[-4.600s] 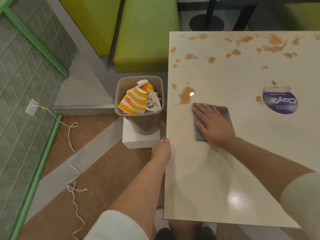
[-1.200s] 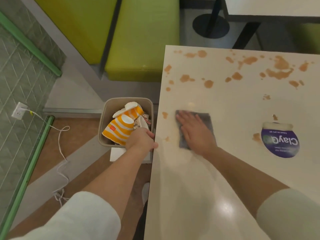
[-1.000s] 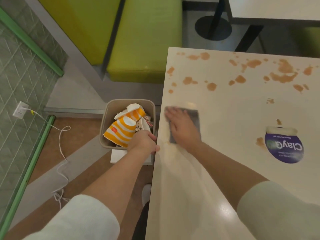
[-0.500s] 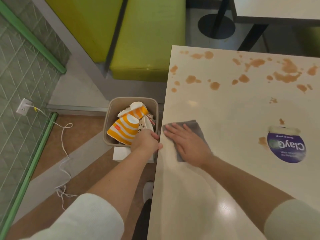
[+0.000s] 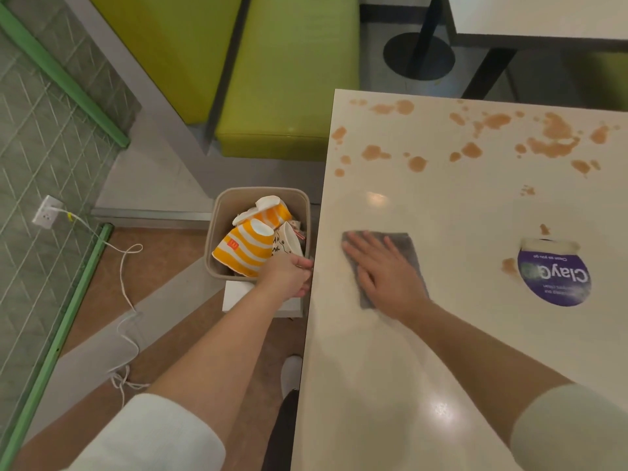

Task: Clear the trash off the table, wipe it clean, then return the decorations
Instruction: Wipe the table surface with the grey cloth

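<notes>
Right hand [image 5: 384,270], fingers flat and spread, presses grey cloth [image 5: 407,253] onto bench [image 5: 390,368], left-centre of frame. Left hand [image 5: 289,275] curled over the bench's left edge, beside trash bin [image 5: 217,229] holding striped cups [image 5: 243,249]. Brown stains [image 5: 543,141] lie in a band across the upper bench, running left to right, up-frame of the cloth. Right hand nearer. Likely next: push cloth away from body, then sweep along the band. Purple sticker [image 5: 554,280] right of cloth.
</notes>
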`<control>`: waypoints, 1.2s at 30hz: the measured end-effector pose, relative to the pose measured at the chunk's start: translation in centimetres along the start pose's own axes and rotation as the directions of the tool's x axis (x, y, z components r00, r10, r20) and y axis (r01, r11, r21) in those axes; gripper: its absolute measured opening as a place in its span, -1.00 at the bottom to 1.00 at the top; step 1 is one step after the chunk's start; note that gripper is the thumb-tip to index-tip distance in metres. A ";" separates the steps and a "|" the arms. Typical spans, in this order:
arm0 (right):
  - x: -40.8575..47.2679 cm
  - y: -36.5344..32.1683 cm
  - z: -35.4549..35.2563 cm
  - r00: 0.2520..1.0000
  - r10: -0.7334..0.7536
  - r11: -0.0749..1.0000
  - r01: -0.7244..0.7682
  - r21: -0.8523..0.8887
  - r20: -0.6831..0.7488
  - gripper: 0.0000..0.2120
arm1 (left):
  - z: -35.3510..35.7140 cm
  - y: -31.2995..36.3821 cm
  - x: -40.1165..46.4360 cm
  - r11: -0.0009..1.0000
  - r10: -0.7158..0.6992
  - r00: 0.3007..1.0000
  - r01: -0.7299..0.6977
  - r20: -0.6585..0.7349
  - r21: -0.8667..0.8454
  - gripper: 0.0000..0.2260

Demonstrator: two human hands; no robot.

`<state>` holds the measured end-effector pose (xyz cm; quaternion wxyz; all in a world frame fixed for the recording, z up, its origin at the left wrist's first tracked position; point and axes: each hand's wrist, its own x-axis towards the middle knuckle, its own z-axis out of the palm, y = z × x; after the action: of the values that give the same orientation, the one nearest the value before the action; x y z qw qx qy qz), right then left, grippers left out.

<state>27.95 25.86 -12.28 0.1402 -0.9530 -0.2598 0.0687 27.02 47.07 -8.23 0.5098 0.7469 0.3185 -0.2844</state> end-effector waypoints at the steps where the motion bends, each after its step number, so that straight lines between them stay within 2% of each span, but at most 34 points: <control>1: 0.8 -0.2 0.1 0.992 0.116 0.993 -0.117 -0.016 -0.039 -0.50 | 0.1 0.1 -0.1 0.999 -0.030 1.000 0.030 0.000 -0.022 -0.77; 3: 1.7 -2.7 0.8 0.969 0.234 0.972 -0.235 -0.007 -0.082 -0.46 | 0.3 0.3 0.1 0.986 -0.106 0.994 0.108 0.020 -0.124 -0.74; 4: 1.5 -4.4 1.3 0.976 0.205 0.979 -0.205 0.012 -0.075 -0.44 | 0.4 0.5 0.2 0.973 -0.142 0.990 0.144 0.023 -0.181 -0.74; 6: -0.7 -7.3 2.4 0.999 0.037 0.999 -0.037 0.014 -0.028 -0.47 | 0.2 0.5 -0.1 0.959 -0.178 0.984 0.172 -0.003 -0.226 -0.75; 8: -2.8 -7.6 2.3 0.995 -0.103 0.995 0.103 0.008 0.011 -0.50 | 0.3 -0.2 0.3 0.980 -0.100 0.995 0.096 -0.012 -0.174 -0.72; 10: -2.7 -5.3 1.7 0.992 -0.123 0.992 0.123 -0.004 0.021 -0.50 | 0.5 -0.9 0.2 0.996 0.013 1.000 -0.015 -0.020 -0.088 -0.70; 11: -2.2 -3.9 1.4 0.998 -0.056 0.998 0.056 -0.012 0.011 -0.49 | 0.5 -1.2 0.1 0.998 0.060 0.997 -0.062 -0.041 -0.029 -0.72; 13: -0.7 -1.4 0.8 0.983 0.168 0.985 -0.171 -0.031 -0.066 -0.48 | 0.7 -1.2 0.3 0.968 0.179 0.976 -0.152 -0.124 0.199 -0.74; 15: 0.2 -1.8 1.0 0.932 0.336 0.939 -0.343 -0.025 -0.136 -0.47 | 0.8 -0.5 -0.1 0.860 0.282 0.946 -0.174 -0.162 0.479 -0.74; 16: 0.1 -3.0 1.4 0.922 0.358 0.931 -0.364 -0.017 -0.146 -0.47 | 1.1 0.0 -0.3 0.773 0.320 0.935 -0.164 -0.153 0.613 -0.75; 17: -0.5 -4.6 2.0 0.938 0.324 0.945 -0.327 -0.004 -0.127 -0.47 | 1.5 0.4 -0.5 0.678 0.343 0.929 -0.143 -0.138 0.721 -0.76; 19: -2.7 -6.6 2.5 0.991 0.122 0.993 -0.121 0.007 -0.057 -0.49 | 2.9 1.6 -1.1 0.533 0.371 0.916 -0.080 -0.149 0.842 -0.78; 21: -4.2 -4.8 2.0 0.999 -0.030 1.000 0.030 0.009 -0.016 -0.50 | 4.1 2.7 -1.4 0.512 0.379 0.907 -0.041 -0.183 0.858 -0.72; 22: -4.1 -3.1 1.5 1.000 -0.020 1.000 0.020 0.003 -0.024 -0.51 | 4.4 2.9 -1.4 0.531 0.373 0.907 -0.034 -0.197 0.847 -0.69; 24: -3.7 1.1 0.6 0.988 0.140 0.990 -0.142 -0.025 -0.062 -0.50 | 4.7 3.0 -1.1 0.549 0.385 0.904 -0.060 -0.188 0.834 -0.66; 27: -2.9 5.5 -0.7 0.922 0.376 0.924 -0.381 -0.035 -0.091 -0.44 | 4.5 2.6 -0.7 0.558 0.419 0.893 -0.109 -0.166 0.823 -0.65; 30: -1.4 3.9 -0.2 0.848 0.506 0.858 -0.514 -0.013 -0.158 -0.39 | 4.2 2.8 0.0 0.564 0.449 0.881 -0.149 -0.151 0.812 -0.66; 31: -1.1 2.4 0.1 0.849 0.496 0.861 -0.508 -0.018 -0.183 -0.41 | 4.1 3.1 0.2 0.572 0.458 0.877 -0.164 -0.147 0.804 -0.66; 32: -0.8 0.9 0.4 0.880 0.442 0.891 -0.453 -0.025 -0.172 -0.43 | 4.0 3.7 0.4 0.575 0.471 0.870 -0.176 -0.148 0.799 -0.67; 34: -0.9 -1.6 1.3 0.967 0.231 0.970 -0.237 -0.049 -0.108 -0.48 | 3.7 4.7 1.3 0.567 0.497 0.857 -0.204 -0.135 0.798 -0.68; 36: -1.0 -0.9 0.7 0.998 0.057 0.998 -0.058 -0.036 -0.033 -0.50 | 3.3 5.5 2.4 0.568 0.489 0.863 -0.207 -0.124 0.797 -0.70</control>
<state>26.51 26.28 -12.64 0.1246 -0.9634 -0.2313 0.0528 32.38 42.93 -7.89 0.1330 0.9747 0.0937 -0.1533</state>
